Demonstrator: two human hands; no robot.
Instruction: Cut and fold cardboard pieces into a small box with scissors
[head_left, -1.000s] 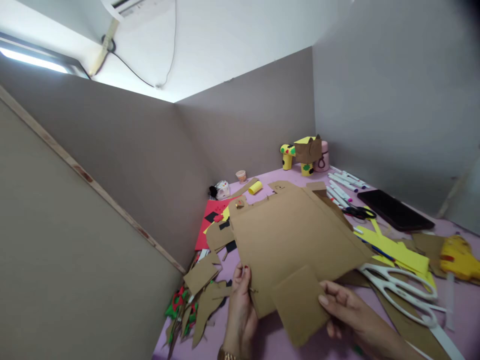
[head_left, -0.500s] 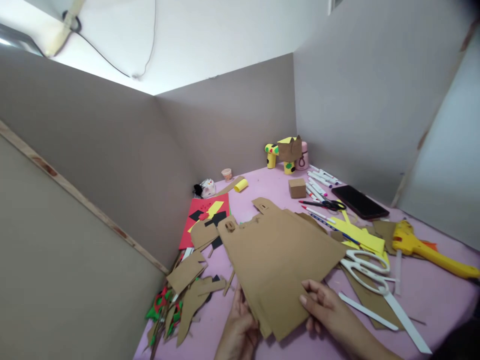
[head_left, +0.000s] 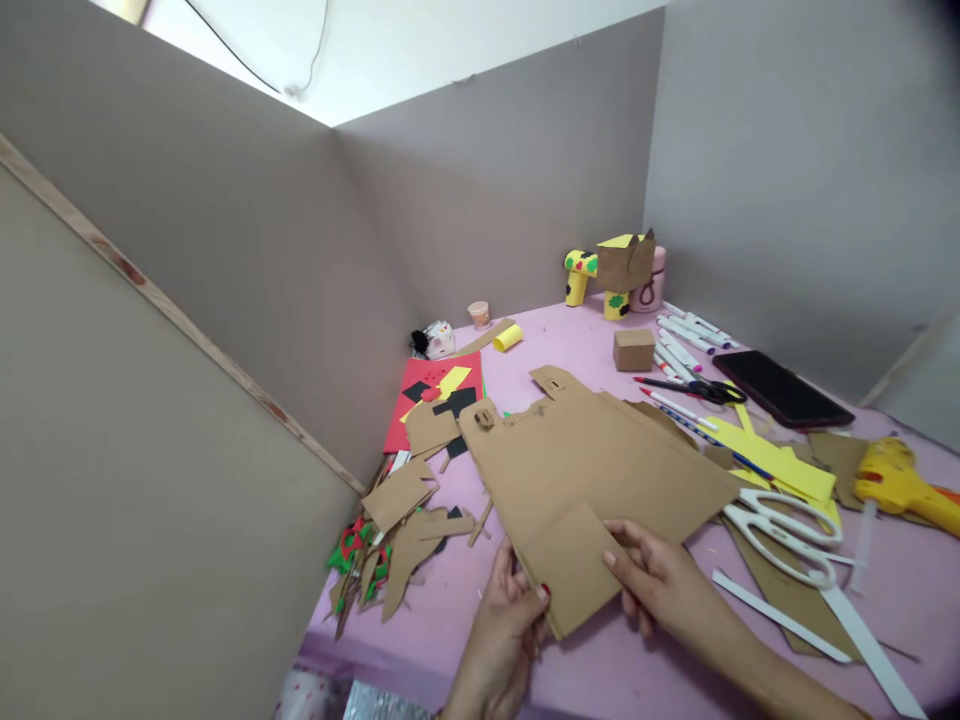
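Observation:
A large brown cardboard sheet [head_left: 600, 460] with ragged, slotted tabs at its far edge lies in front of me. Over its near corner is a smaller rectangular cardboard piece [head_left: 574, 565]. My left hand [head_left: 510, 625] pinches the near left edges, thumb on top and fingers underneath. At the small piece's right edge, my right hand [head_left: 652, 580] grips it between thumb and fingers. Whether the right fingers also hold the large sheet is hidden. White-handled scissors [head_left: 795, 540] lie just right of the sheet.
A yellow glue gun [head_left: 896, 480], a black phone [head_left: 780, 388], markers [head_left: 686, 340] and yellow paper [head_left: 772, 455] lie right. Cardboard scraps [head_left: 412, 550] and red paper [head_left: 401, 400] are left. A small cardboard box [head_left: 634, 350] stands behind. Grey partitions [head_left: 510, 190] enclose the pink table.
The small piece has shifted back over the large sheet, and its near edge juts out less. My left thumb has come onto the top. The view has tilted down and turned left.

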